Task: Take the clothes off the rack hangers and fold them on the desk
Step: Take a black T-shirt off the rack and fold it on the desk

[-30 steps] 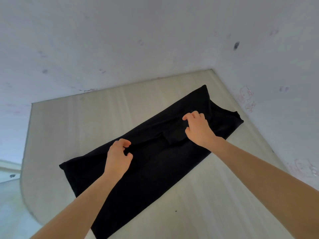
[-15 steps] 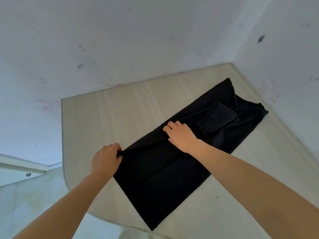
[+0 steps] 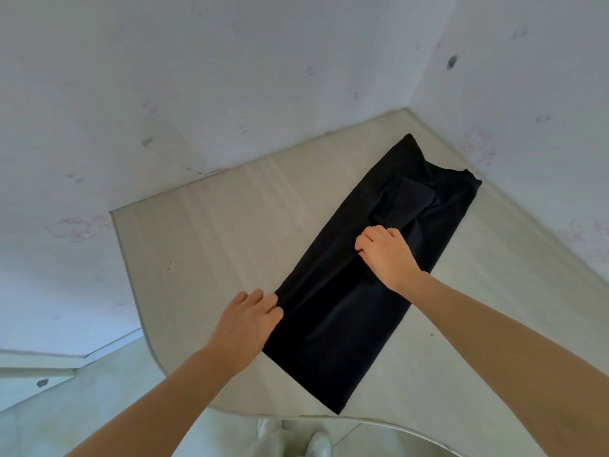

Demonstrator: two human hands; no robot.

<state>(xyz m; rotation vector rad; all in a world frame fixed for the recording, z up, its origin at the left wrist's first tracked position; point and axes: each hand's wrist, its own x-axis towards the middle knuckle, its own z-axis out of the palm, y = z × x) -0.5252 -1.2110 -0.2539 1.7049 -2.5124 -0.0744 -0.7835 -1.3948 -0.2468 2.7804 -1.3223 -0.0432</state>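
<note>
A black garment (image 3: 346,311) lies folded into a long narrow strip on the pale wooden desk (image 3: 214,232), running from the far right corner toward the near edge. My left hand (image 3: 248,316) grips the strip's left edge near its near end, fingers curled on the cloth. My right hand (image 3: 385,252) pinches a raised fold along the middle of the strip, knuckles up. A folded sleeve shows as a flap beyond my right hand.
White walls (image 3: 230,94) close the desk on the far and right sides and meet at a corner. The desk's curved near edge (image 3: 329,415) lies just past the garment's tip. Pale floor and white shoes (image 3: 318,443) show below.
The long edge of the garment has been folded inward, making the strip narrower. Both hands shifted along that edge, and the view has turned so the strip points more toward me.
</note>
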